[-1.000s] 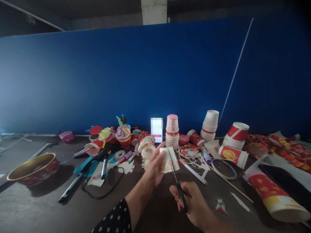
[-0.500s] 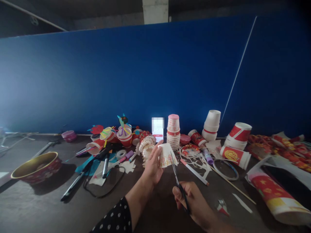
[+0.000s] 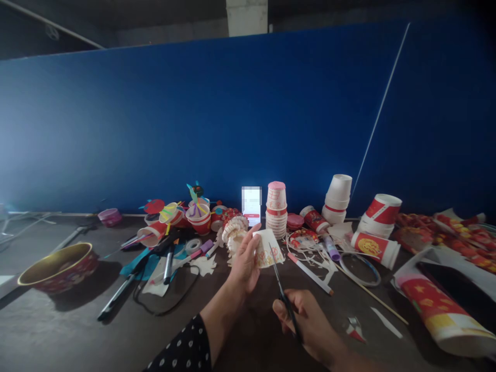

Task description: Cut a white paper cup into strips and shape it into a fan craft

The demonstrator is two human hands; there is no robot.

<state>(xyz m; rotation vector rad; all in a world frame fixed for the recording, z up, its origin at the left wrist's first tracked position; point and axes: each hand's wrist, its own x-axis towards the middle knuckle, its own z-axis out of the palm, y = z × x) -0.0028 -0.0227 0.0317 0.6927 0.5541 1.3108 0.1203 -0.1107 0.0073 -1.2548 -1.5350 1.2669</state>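
A white paper cup piece (image 3: pixel 267 248) with red and orange drawings is held by my left hand (image 3: pixel 246 261), thumb and fingers on its left side. My right hand (image 3: pixel 304 318) grips black-handled scissors (image 3: pixel 279 283) by the handles. The scissor blades point up and away, and their tips lie at the lower part of the drawn paper. Directly behind the paper stands a stack of paper cups (image 3: pixel 276 209) topped in pink.
A lit phone (image 3: pixel 251 209) stands at the back. Decorated cups (image 3: pixel 199 219), markers and scraps lie left, with a gold-rimmed bowl (image 3: pixel 58 271). To the right are a marker (image 3: pixel 312 275), a thin stick (image 3: pixel 382 305), cup stacks (image 3: pixel 337 199) and a large red cup (image 3: pixel 437 310).
The scissors have shifted slightly left and down relative to the paper, and their blades have come closer together. My left hand stays nearly in place with the paper.
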